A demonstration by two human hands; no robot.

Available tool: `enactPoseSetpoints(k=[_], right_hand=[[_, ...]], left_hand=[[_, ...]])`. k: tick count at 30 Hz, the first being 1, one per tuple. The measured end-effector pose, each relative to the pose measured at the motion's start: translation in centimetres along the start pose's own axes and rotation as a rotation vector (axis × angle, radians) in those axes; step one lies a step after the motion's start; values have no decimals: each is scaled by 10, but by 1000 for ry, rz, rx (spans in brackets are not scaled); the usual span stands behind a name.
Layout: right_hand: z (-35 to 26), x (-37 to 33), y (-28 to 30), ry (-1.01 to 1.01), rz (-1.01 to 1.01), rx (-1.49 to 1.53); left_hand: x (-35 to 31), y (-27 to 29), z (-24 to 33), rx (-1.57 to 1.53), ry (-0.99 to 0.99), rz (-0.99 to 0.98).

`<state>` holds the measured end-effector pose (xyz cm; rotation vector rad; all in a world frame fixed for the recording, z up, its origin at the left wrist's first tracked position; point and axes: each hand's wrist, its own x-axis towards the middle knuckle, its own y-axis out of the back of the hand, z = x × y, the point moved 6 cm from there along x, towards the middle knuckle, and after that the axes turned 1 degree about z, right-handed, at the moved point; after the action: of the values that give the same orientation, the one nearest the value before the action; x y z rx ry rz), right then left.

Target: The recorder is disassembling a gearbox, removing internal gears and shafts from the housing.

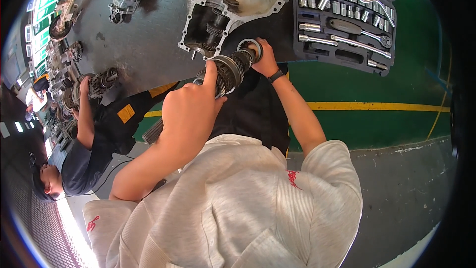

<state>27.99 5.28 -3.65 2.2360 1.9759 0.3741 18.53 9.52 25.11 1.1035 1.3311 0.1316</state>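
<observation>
While you held one gear shaft (pixel 232 71) level above bench edge, your left hand (pixel 191 111) gripped its near end, forefinger extended; right hand (pixel 264 59) clasped far end. One transmission housing (pixel 218 10), one socket set case (pixel 344 17) beyond. Co-worker's hand (pixel 83 87) on second gear cluster (pixel 96 83).

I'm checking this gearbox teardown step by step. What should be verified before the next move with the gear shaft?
1. Left hand grips the gear shaft: ok, fingers wrapped around the gear pack.
2. Right hand supports the shaft's far end: ok.
3. Gearbox housing sits open beside the shaft: ok.
4. Socket set case lies open nearby: ok.
5. Co-worker's hand stays apart, on another gear shaft: ok.
6. Shaft teeth undamaged: cannot tell.
</observation>
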Motion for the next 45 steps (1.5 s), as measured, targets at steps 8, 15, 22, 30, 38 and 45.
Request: enactPoseSetpoints(k=[8, 15, 22, 30, 38, 45], right_hand=[[-14, 4, 7, 99, -35, -68], [-25, 11, 21, 176, -20, -110], [-34, 16, 11, 165, 57, -35], [-41, 15, 8, 100, 149, 94], [-41, 15, 22, 141, 117, 32], [-45, 8, 35, 12, -58, 89]], left_hand=[[2, -9, -5, -23, -11, -2], [1, -7, 3, 1, -17, -28], [1, 5, 18, 27, 25, -33], [5, 19, 47, 345, 41, -79], [9, 30, 59, 411, 20, -70], [8, 26, 60, 436, 20, -52]])
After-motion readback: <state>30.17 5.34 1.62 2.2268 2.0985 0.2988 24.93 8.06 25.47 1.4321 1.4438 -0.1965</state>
